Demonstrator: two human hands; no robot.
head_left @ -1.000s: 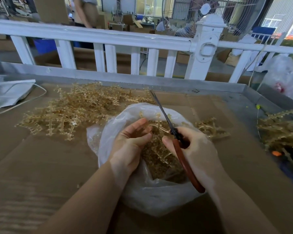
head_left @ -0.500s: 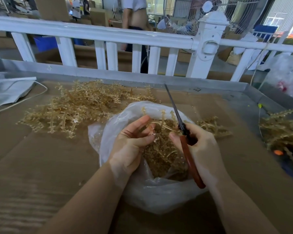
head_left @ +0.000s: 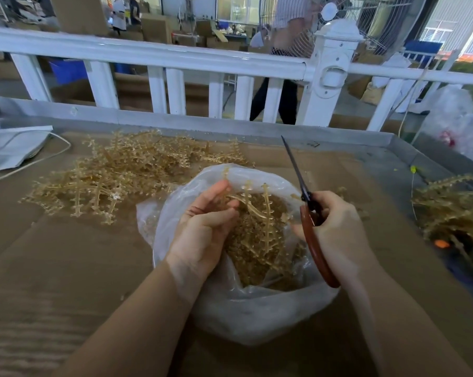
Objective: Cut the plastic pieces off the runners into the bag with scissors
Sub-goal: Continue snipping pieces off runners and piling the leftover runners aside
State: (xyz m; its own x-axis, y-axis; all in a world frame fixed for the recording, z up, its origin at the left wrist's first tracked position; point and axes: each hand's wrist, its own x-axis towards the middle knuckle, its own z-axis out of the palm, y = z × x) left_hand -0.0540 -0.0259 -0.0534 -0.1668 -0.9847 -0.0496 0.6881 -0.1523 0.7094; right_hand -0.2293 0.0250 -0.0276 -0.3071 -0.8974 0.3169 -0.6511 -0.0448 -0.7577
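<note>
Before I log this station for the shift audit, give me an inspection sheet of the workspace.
Surface: brown cardboard in a metal-edged tray.
Job's things: clear plastic bag holding cut pieces; runner over it; scissors, blades closed, pointing away.
Clutter: runner pile far left; more runners right.
Hands: left hand holds the runner; right hand grips the scissors.
Cables: white cord, far left.
Surroundings: white railing; people behind.

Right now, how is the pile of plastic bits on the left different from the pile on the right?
The left pile is big and spread flat over the cardboard, pale gold and fully in view. The right pile is smaller, sits at the table's edge, looks darker, and is partly cut off by the picture. Both are tangled, golden, branchy runners, and no hand touches either.
</note>
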